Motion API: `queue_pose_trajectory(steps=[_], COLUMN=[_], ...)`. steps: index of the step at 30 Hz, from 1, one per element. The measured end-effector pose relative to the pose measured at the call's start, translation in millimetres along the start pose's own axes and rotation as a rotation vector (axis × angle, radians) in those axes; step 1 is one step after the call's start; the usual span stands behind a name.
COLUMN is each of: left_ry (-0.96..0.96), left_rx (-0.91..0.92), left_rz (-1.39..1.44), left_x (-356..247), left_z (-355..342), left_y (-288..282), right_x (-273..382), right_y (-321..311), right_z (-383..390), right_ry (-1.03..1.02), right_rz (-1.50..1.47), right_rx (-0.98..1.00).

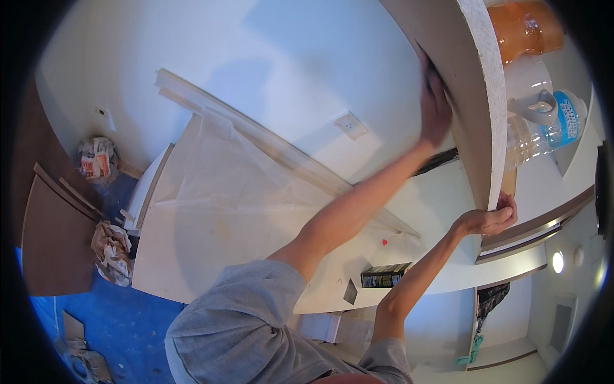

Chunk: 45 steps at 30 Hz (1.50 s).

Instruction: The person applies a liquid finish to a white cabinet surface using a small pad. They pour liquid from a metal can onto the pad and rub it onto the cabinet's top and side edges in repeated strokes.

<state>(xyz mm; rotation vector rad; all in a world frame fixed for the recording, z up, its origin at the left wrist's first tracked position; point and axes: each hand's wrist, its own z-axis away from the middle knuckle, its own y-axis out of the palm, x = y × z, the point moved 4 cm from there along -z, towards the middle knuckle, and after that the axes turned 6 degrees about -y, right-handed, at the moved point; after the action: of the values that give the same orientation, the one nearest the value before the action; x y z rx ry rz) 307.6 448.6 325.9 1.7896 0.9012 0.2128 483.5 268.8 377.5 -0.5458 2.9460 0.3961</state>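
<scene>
A broad board with a beige face and a rough whitish edge runs down the right side, with bottles resting against its far side. My left hand reaches up to the beige face, fingers stretched along it beside a dark gap; part of the fingertips is in shadow. My right hand curls around the lower end of the board's edge. Beyond that edge are an orange bottle and a clear plastic jug with a blue label.
Thin plastic sheeting covers a pale counter below, with a long white strip along its back. A black box lies near my right forearm. A wall outlet, crumpled bags, brown panels and blue floor covering also show.
</scene>
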Motion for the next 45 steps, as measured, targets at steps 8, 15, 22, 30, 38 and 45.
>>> queue_pose_trajectory(steps=[8,15,22,30,38,45], left_ry=[-0.205,0.003,0.013,-0.187,-0.261,-1.200], left_rx=[-0.211,-0.069,-0.137,0.153,0.635,0.791], left_rz=[0.055,0.051,0.024,-0.602,-0.067,0.044], left_x=[34.1,28.2,104.0,220.9,200.0,99.6], left_z=[44.4,133.3,-13.0,123.8,200.0,310.3], left_y=[-9.7,1.0,11.9,29.8,29.6,-35.2], right_x=[4.3,5.5,3.0,-6.3,-14.5,17.1], right_y=[-0.4,0.7,3.1,2.1,4.5,-83.8], right_z=[3.0,2.1,2.0,2.9,3.6,-26.0], right_ry=[-0.017,0.034,0.017,-0.110,-0.074,-0.304], right_rz=[0.072,0.031,0.006,0.007,0.263,-0.367], right_rx=[0.057,0.046,0.006,0.020,0.215,0.096])
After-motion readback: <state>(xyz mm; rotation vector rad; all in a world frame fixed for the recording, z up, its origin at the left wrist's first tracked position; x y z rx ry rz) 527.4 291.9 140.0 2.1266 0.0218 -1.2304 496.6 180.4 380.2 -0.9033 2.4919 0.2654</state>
